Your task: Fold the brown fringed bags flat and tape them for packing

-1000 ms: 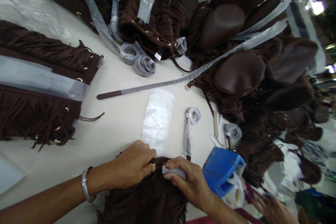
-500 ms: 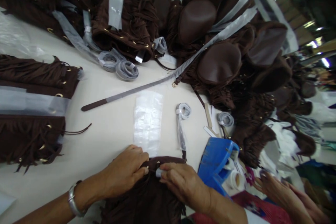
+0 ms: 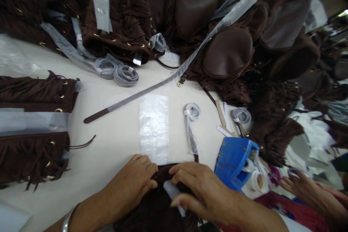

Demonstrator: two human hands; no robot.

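Note:
A dark brown fringed bag (image 3: 160,210) lies at the bottom centre, its top edge toward the table. My left hand (image 3: 133,181), with a silver bangle at the wrist, pinches the left part of that edge. Over the right part is my right hand (image 3: 195,188), its fingers curved and apart around the rim, the thumb beside a pale wrapped strip (image 3: 174,195). Just beyond the bag lies a stack of clear plastic sleeves (image 3: 154,127). To its right is a coiled wrapped strap (image 3: 191,111).
Another fringed bag (image 3: 32,121) lies at left. A long strap (image 3: 136,96) crosses the white table (image 3: 108,156). Brown bags (image 3: 228,52) are piled behind. At right are a blue bin (image 3: 233,159), a tape roll (image 3: 259,181) and another person's hands (image 3: 304,188).
My right hand has loosened and spread its fingers, and more of the pale strip shows, now slanting down. My left hand still grips the edge. The camera view has shifted a little.

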